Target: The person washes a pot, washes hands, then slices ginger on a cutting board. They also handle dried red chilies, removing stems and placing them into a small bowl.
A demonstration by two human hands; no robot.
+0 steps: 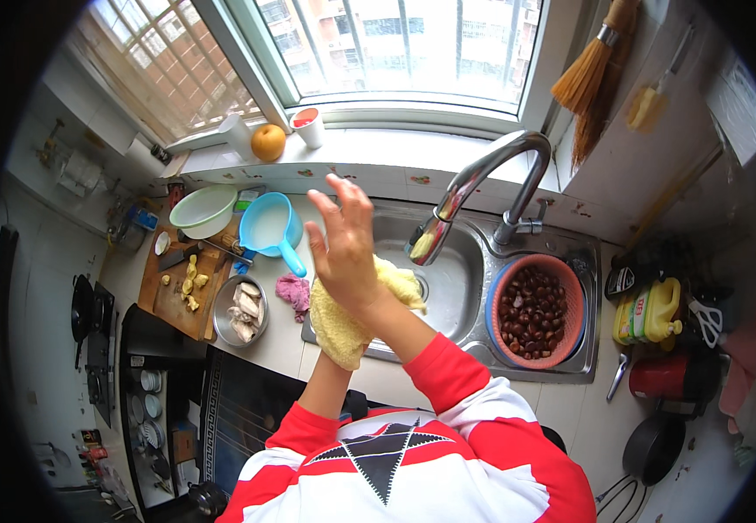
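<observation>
My right hand [346, 252] is raised over the near left side of the sink, fingers apart and back of the hand up. A yellow towel [342, 320] is bunched beneath it and passes around its wrist. The towel covers my left hand; only the left wrist [327, 382] shows below it, and the fingers are hidden. Behind the towel is the steel sink basin [460, 287], with the chrome faucet [463, 186] arching over it. A pink rag [293, 295] lies on the counter to the left.
A blue dipper [272, 222] of cloudy liquid and a steel bowl [221, 330] of meat pieces stand left. The cutting board [155, 287] bears ginger, a cleaver and a pale green basin [205, 212]. A red colander [509, 274] of chestnuts sits right, near an oil jug [646, 312].
</observation>
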